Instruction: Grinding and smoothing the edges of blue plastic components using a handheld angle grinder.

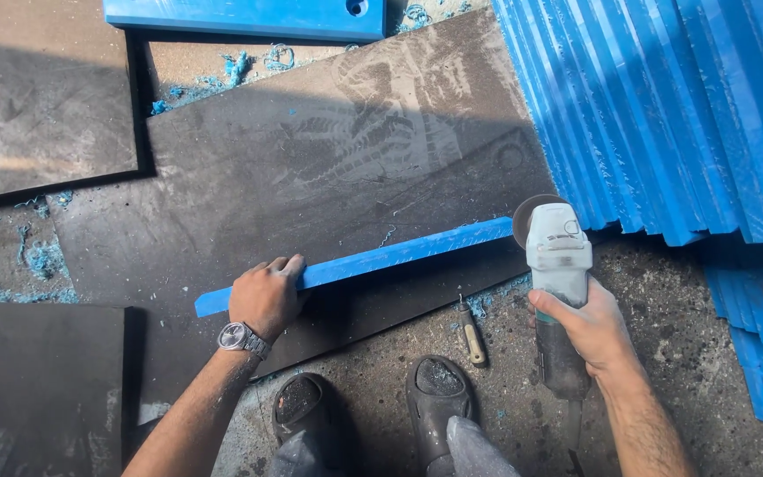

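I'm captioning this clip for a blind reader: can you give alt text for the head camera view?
Seen from above, a person's left hand steadies a long blue strip on a dark board, while the right hand holds an angle grinder at the strip's right end. Stacked blue panels stand to the right, and blue shavings litter the floor.

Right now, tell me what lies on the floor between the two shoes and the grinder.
In the head view, a small wooden-handled tool lies between the shoes and the grinder, amid blue shavings.

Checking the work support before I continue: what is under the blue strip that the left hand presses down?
The blue strip lies on a dark grey sheet scattered with blue shavings, under the left hand. What is directly beneath the strip is covered. The right hand holds an angle grinder at its end.
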